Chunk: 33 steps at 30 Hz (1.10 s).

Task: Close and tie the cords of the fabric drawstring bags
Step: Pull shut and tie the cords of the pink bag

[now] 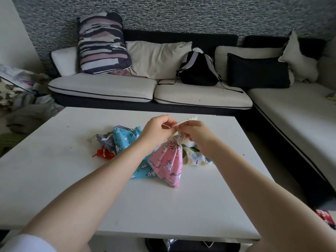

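Observation:
A pink unicorn-print drawstring bag [170, 163] hangs over the white table [72, 170] with its mouth gathered tight and its lower corner touching the tabletop. Its white cords [183, 121] run up between my hands. My left hand [157, 130] pinches one cord and my right hand [195, 132] pinches the other, both just above the bag's neck. Behind the pink bag lie a blue unicorn bag [125, 139], a grey bag [105, 141], a red bag [104, 154] and a white bag with a tree print [194, 156].
A sofa [127, 88] with cushions and a black backpack [197, 70] stands beyond the table. Clothes are piled on the floor at the left [18, 99]. A red packet [326, 218] lies on the floor at the right.

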Motion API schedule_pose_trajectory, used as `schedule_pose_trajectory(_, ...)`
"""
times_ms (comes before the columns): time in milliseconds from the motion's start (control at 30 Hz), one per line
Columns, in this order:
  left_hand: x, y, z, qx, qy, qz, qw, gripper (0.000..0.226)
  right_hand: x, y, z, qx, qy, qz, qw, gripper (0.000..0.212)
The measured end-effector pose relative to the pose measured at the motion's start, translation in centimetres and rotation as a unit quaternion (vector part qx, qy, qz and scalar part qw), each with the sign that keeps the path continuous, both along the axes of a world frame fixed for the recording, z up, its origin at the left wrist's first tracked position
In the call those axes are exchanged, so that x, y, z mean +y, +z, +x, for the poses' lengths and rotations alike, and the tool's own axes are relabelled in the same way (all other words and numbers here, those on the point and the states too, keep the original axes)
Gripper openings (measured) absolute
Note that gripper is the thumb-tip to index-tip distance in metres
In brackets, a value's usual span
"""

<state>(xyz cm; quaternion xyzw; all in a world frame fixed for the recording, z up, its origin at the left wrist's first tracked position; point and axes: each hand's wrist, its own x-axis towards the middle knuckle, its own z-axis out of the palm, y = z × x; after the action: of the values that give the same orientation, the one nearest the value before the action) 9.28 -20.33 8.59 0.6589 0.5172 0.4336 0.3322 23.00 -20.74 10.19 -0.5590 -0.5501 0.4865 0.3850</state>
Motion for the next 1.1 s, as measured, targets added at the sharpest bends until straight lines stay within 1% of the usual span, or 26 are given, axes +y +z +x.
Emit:
schedule_pose_trajectory(33, 0.0, 0.1, -0.2, 0.014, -0.010, 0.000, 1.000, 0.024, 0.1, 0.1, 0.0, -0.016, 0.002, 0.002, 1.000, 0.011)
schedule_pose_trajectory(100, 0.0, 0.2, -0.3, 0.075, -0.023, 0.013, 0.997, 0.022, 0.2, 0.2, 0.2, -0.021, -0.004, 0.000, 1.000, 0.015)
schedule_pose_trajectory(167, 0.2, 0.4, -0.3, 0.148, -0.016, 0.054, 0.987, 0.009, 0.6, 0.2, 0.2, 0.006, -0.016, -0.024, 1.000, 0.020)
schedule_pose_trajectory(200, 0.3, 0.6, -0.2, 0.169, -0.005, 0.080, 0.982, 0.006, 0.8, 0.2, 0.1, 0.020, -0.022, -0.044, 0.999, 0.020)
schedule_pose_trajectory(267, 0.5, 0.7, 0.0, 0.174, 0.019, 0.114, 0.978, 0.008, 0.9, 0.1, -0.2, 0.036, -0.031, -0.089, 0.995, 0.020)
schedule_pose_trajectory(367, 0.7, 1.1, 0.4, 0.139, 0.021, 0.103, 0.985, 0.009, 1.2, 0.3, -0.4, 0.051, -0.031, -0.106, 0.993, 0.028)
schedule_pose_trajectory(467, 0.7, 1.3, 0.8, 0.099, -0.002, 0.065, 0.993, 0.009, 1.1, 1.1, -0.1, 0.025, -0.055, -0.085, 0.995, 0.024)
schedule_pose_trajectory(533, 0.6, 1.3, 0.9, 0.040, -0.022, 0.019, 0.999, 0.013, 1.3, 1.2, 0.1, -0.014, -0.069, -0.026, 0.997, 0.019)
schedule_pose_trajectory(600, 0.6, 1.3, 0.8, -0.024, -0.032, -0.025, 0.999, 0.016, 1.6, 1.0, 0.1, -0.053, -0.092, 0.070, 0.992, 0.019)
schedule_pose_trajectory(633, 0.6, 1.3, 1.0, -0.066, -0.025, -0.043, 0.997, 0.017, 1.5, 1.1, -0.1, -0.045, -0.102, 0.104, 0.988, 0.021)
schedule_pose_trajectory(667, 0.7, 1.2, 1.2, -0.126, -0.011, -0.066, 0.990, 0.019, 1.6, 1.1, -0.3, 0.005, -0.111, 0.110, 0.988, 0.021)
schedule_pose_trajectory(700, 0.9, 1.3, 1.4, -0.203, 0.006, -0.095, 0.974, 0.023, 1.6, 1.3, -0.4, 0.091, -0.117, 0.085, 0.985, 0.019)
schedule_pose_trajectory(733, 1.2, 1.3, 1.5, -0.281, 0.022, -0.126, 0.951, 0.025, 1.7, 1.3, -0.5, 0.189, -0.120, 0.045, 0.973, 0.017)
schedule_pose_trajectory(767, 1.6, 1.2, 1.4, -0.345, 0.042, -0.151, 0.926, 0.027, 1.9, 1.3, -0.4, 0.280, -0.129, 0.009, 0.951, 0.016)
schedule_pose_trajectory(800, 2.0, 1.1, 0.9, -0.394, 0.068, -0.171, 0.901, 0.027, 2.2, 1.0, 0.1, 0.349, -0.151, -0.019, 0.925, 0.016)
schedule_pose_trajectory(833, 2.4, 0.9, 0.1, -0.432, 0.096, -0.185, 0.877, 0.026, 2.7, 0.5, 0.9, 0.402, -0.183, -0.043, 0.896, 0.016)
schedule_pose_trajectory(867, 2.7, 0.7, -0.8, -0.453, 0.122, -0.192, 0.862, 0.025, 3.1, 0.0, 1.8, 0.441, -0.213, -0.063, 0.869, 0.017)
schedule_pose_trajectory(900, 2.9, 0.4, -1.7, -0.450, 0.144, -0.192, 0.860, 0.023, 3.5, -0.5, 2.6, 0.464, -0.234, -0.081, 0.851, 0.018)
schedule_pose_trajectory(933, 2.8, 0.1, -2.2, -0.421, 0.158, -0.189, 0.873, 0.022, 3.7, -0.9, 3.1, 0.465, -0.244, -0.097, 0.846, 0.019)
schedule_pose_trajectory(967, 2.7, -0.2, -2.4, -0.368, 0.170, -0.180, 0.896, 0.019, 3.8, -1.3, 3.2, 0.448, -0.246, -0.108, 0.853, 0.021)
schedule_pose_trajectory(1000, 2.6, -0.6, -2.3, -0.307, 0.175, -0.160, 0.922, 0.015, 3.9, -1.4, 2.9, 0.413, -0.241, -0.109, 0.871, 0.022)
schedule_pose_trajectory(1033, 2.6, -1.0, -2.1, -0.249, 0.179, -0.131, 0.943, 0.005, 4.0, -1.5, 2.5, 0.364, -0.226, -0.099, 0.898, 0.024)
schedule_pose_trajectory(1067, 2.6, -1.1, -1.8, -0.205, 0.186, -0.102, 0.955, 0.008, 4.2, -1.4, 2.0, 0.304, -0.201, -0.081, 0.928, 0.027)
schedule_pose_trajectory(1100, 2.8, -1.4, -1.8, -0.169, 0.198, -0.080, 0.962, 0.020, 4.3, -1.3, 1.5, 0.240, -0.171, -0.059, 0.954, 0.030)
